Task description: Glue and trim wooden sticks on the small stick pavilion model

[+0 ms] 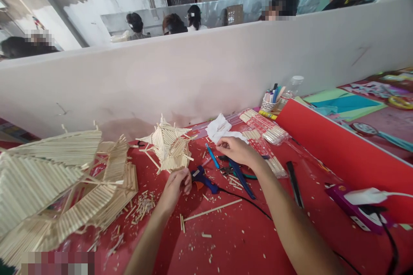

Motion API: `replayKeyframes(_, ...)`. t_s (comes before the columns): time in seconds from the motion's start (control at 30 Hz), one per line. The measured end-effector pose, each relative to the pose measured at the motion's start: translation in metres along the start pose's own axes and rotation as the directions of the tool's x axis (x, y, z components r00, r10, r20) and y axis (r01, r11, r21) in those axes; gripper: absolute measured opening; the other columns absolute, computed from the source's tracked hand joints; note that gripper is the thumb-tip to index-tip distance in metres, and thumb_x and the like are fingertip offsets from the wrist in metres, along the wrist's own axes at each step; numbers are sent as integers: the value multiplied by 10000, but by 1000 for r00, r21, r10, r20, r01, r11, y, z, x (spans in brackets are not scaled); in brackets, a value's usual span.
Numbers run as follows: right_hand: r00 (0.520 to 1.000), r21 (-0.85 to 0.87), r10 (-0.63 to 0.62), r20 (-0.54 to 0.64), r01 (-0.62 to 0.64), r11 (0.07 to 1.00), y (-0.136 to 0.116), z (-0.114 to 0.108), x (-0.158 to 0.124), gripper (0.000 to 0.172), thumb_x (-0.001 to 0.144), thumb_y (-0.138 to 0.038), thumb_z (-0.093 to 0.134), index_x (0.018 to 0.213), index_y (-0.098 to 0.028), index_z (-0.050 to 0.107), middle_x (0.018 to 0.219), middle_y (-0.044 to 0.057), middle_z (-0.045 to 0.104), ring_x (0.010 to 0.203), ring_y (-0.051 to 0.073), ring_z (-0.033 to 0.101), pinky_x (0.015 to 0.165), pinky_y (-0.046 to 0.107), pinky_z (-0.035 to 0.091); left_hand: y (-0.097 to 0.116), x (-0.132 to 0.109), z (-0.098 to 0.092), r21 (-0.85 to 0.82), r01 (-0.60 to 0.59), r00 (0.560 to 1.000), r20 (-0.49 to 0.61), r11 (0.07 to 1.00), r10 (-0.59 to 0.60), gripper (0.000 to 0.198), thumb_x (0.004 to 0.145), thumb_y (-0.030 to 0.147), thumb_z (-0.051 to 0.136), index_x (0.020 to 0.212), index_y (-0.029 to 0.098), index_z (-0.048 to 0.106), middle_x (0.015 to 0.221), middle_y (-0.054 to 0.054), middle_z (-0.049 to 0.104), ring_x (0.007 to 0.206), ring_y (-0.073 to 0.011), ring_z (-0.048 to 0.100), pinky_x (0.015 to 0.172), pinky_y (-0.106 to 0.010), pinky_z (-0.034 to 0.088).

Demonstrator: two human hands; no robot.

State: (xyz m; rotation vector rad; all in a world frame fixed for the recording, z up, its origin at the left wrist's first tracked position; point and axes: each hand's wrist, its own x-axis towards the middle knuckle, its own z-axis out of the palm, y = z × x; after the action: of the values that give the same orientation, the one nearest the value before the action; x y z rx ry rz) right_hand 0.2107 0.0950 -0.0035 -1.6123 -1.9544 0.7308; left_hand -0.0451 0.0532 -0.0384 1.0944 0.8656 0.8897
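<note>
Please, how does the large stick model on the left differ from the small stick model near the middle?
Size: the large stick model looks much bigger and runs past the left picture edge; the small stick model lies within the frame.
Shape: the large stick model has broad sloping panels, while the small stick model rises to a narrow tip.
Shared: both are pale and sit on the red table.

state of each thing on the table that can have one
small stick model, upright
large stick model, roofed
glue gun, lying down
tissue, crumpled
blue-handled pliers, lying, open or shut unclear
stick packs, bagged
pen cup, filled
clear bottle, capped
power strip, plugs inserted
loose sticks, scattered
</note>
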Motion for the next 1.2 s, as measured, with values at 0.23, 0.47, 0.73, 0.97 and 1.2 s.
replayKeyframes(0.23,998,-491,20,-64,-49,870,-14,40,6,194,986,-241,516,1107,-177,653,1039,132,721,1005,270,637,755,303,413,-2,1,-1,13,-15,1000,8,1000,15,477,875,557,587,590,205,435,483,56,380,449,-94,358,492,-252,303)
replayKeyframes(0.47,999,-605,21,-26,-32,795,-9,66,11,336,986,-191,477,1303,-113,554,1139,189,697,1073,320,626,867,380,413,-1,0,0,-2,-6,1000,19,1000,6,456,881,526,589,592,202,449,482,52,389,455,-96,365,497,-254,297)
replayKeyframes(0.73,998,-625,41,-49,-63,778,-11,69,11,311,961,-137,490,1266,-87,515,1098,184,698,1052,318,632,859,371,416,-1,0,-1,-16,-11,1000,26,1000,11,451,888,515,584,596,199,450,485,53,387,458,-94,364,498,-251,296)
replayKeyframes(0.97,994,-530,-8,-108,-51,847,-10,71,13,345,949,-142,507,1286,-70,479,1137,174,668,1073,292,604,893,336,422,-1,0,-1,-23,-7,1000,22,1000,8,457,884,526,585,594,200,451,482,56,379,455,-94,357,495,-254,290)
replayKeyframes(1.2,989,-385,-64,-135,7,923,-13,64,15,285,1049,-208,340,1243,-117,528,1120,144,691,1043,242,638,865,299,432,-1,0,-1,-18,-14,1000,25,1000,14,465,879,543,587,596,202,448,478,57,381,454,-95,359,498,-254,296)
